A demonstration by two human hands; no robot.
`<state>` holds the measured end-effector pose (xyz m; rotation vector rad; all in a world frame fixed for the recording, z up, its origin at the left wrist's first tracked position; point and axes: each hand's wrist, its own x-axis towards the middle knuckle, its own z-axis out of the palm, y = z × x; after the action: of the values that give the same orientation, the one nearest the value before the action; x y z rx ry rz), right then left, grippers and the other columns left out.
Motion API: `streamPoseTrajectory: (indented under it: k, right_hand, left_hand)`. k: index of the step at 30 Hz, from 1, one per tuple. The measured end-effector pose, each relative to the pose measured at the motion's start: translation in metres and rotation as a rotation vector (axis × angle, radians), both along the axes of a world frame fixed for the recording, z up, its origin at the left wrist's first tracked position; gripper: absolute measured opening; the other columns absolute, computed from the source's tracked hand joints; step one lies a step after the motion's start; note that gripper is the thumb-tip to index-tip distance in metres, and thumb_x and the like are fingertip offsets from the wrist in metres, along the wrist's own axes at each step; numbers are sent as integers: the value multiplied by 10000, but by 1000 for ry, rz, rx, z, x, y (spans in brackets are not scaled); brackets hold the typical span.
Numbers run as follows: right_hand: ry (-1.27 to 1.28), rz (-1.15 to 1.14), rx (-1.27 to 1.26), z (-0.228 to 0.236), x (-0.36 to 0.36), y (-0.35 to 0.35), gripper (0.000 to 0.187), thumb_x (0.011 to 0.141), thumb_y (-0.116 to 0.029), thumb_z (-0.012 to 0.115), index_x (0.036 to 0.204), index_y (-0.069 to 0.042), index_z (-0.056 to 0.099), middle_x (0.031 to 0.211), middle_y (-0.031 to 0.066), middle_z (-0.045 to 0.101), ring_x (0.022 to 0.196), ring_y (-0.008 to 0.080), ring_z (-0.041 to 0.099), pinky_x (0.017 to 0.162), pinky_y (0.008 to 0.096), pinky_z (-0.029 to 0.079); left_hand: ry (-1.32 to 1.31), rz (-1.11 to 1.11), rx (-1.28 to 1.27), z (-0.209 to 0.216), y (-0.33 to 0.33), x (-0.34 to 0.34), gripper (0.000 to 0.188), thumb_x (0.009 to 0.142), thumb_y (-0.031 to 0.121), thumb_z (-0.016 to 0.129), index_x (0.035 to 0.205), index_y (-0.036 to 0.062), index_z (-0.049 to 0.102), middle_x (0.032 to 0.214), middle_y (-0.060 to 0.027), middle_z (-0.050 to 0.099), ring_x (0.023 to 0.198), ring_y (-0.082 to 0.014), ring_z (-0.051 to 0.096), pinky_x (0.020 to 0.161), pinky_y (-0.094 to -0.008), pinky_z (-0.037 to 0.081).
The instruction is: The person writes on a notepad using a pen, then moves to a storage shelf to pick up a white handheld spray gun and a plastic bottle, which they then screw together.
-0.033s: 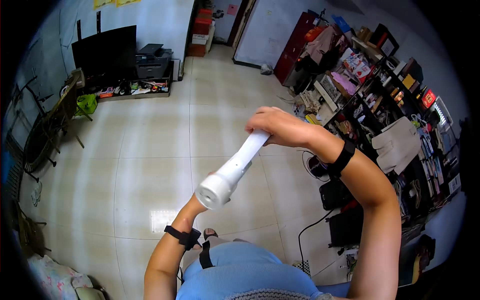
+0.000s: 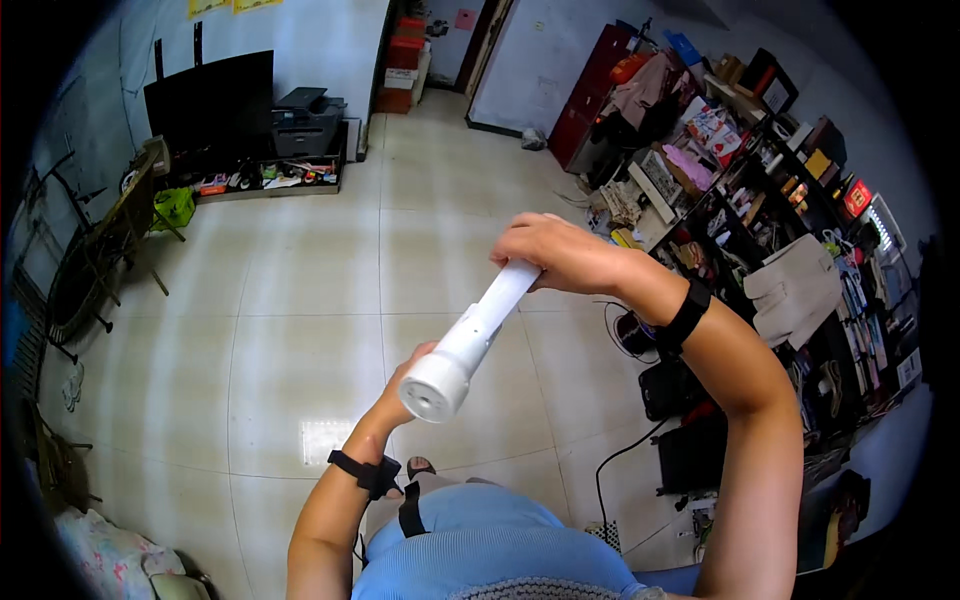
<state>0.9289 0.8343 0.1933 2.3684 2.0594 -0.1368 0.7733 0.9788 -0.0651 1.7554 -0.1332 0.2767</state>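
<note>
A white tube-shaped thing [image 2: 475, 335] with a wide round end slants across the middle of the view. Several small openings show in the face of that end. My right hand [image 2: 545, 250] is closed around its far, narrower part, the fingers curled over the top. Close to me, my left hand [image 2: 402, 385] lies against the wide end from the left and behind. Part of the left hand shows along the tube's edge; the tube hides its other fingers. Both forearms wear black straps.
Crowded shelves [image 2: 760, 190] line the right side, with a black cable [image 2: 610, 460] on the tiled floor below. At the far left stand a dark screen [image 2: 212, 105] and a printer [image 2: 305, 125] on a low unit. Chairs [image 2: 100, 240] stand along the left wall.
The white tube has turned a little about its length, and its wide end has shifted slightly right. More of my left hand shows beside it. My right hand stays in place.
</note>
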Motion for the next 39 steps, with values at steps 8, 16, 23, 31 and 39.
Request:
streamPoseTrajectory:
  k: [8, 16, 23, 31, 39]
  right_hand:
    - [-188, 91, -232, 1, 4, 1, 349, 597, -66, 719, 885, -113, 527, 943, 28, 580, 1013, 247, 499, 850, 381, 393]
    - [-309, 132, -195, -3, 5, 12, 317, 612, -28, 685, 883, -93, 535, 923, 35, 580, 967, 251, 521, 794, 367, 434]
    - [-288, 174, -146, -15, 14, 15, 281, 632, -10, 656, 866, -90, 524, 859, 50, 567, 919, 267, 522, 750, 367, 456]
    - [-204, 49, -168, -22, 22, 12, 355, 606, 4, 689, 904, -94, 524, 871, 90, 566, 894, 318, 530, 749, 390, 457]
    - [-196, 97, -162, -22, 18, 17, 296, 654, 11, 640, 905, -100, 531, 849, 95, 562, 876, 310, 542, 718, 383, 466]
  left_hand:
    - [85, -35, -27, -1, 3, -4, 691, 658, 215, 756, 1239, 104, 399, 1125, -125, 567, 1024, -251, 562, 871, -337, 434]
    - [76, -8, -14, 5, 0, -4, 784, 595, 234, 781, 1246, 56, 381, 1125, -162, 555, 1050, -284, 543, 898, -348, 415]
    - [149, -14, -47, 5, 1, -9, 778, 599, 269, 767, 1243, 54, 388, 1114, -172, 557, 1042, -291, 547, 878, -356, 425]
    - [173, -52, -84, 9, -1, -11, 750, 616, 265, 748, 1238, 51, 387, 1097, -177, 558, 1028, -290, 548, 868, -356, 428]
    - [141, -38, -119, 7, 1, -15, 732, 610, 247, 751, 1221, 50, 398, 1092, -167, 562, 1030, -286, 546, 872, -351, 424]
